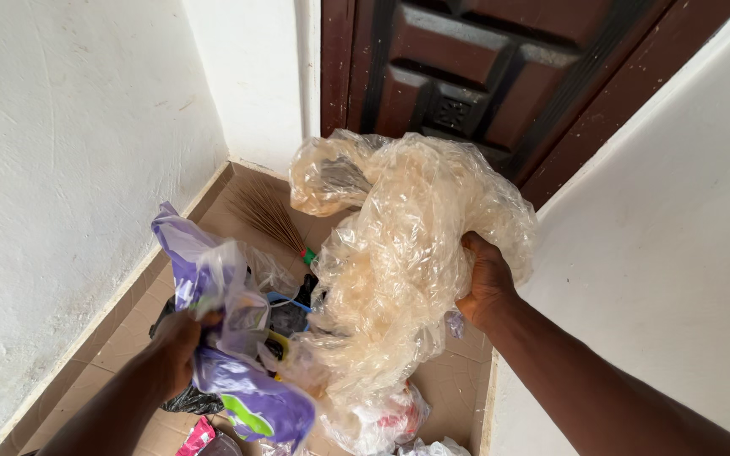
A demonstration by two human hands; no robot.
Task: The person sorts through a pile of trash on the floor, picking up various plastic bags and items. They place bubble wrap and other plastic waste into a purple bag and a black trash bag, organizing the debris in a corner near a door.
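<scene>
Both hands are gripping: left hand (181, 338) clenching a purple plastic bag (238, 380), right hand (485, 283) holding up crumpled clear plastic (399, 253) over the floor pile (297, 312); trailing plastic is likely snagging and spilling it.

Tiled floor in a narrow corner, littered with bags

The floor (458, 384) is laid with brownish-tan tiles and runs between two white walls up to a dark wooden door. A straw broom (268, 213) lies on it near the door, its bristles fanned toward the left wall. Nearer the camera sits a heap of rubbish: a black plastic bag (189, 399), crumpled clear plastic with red print (394, 420), and a pink wrapper (198, 436) at the bottom edge.
</scene>
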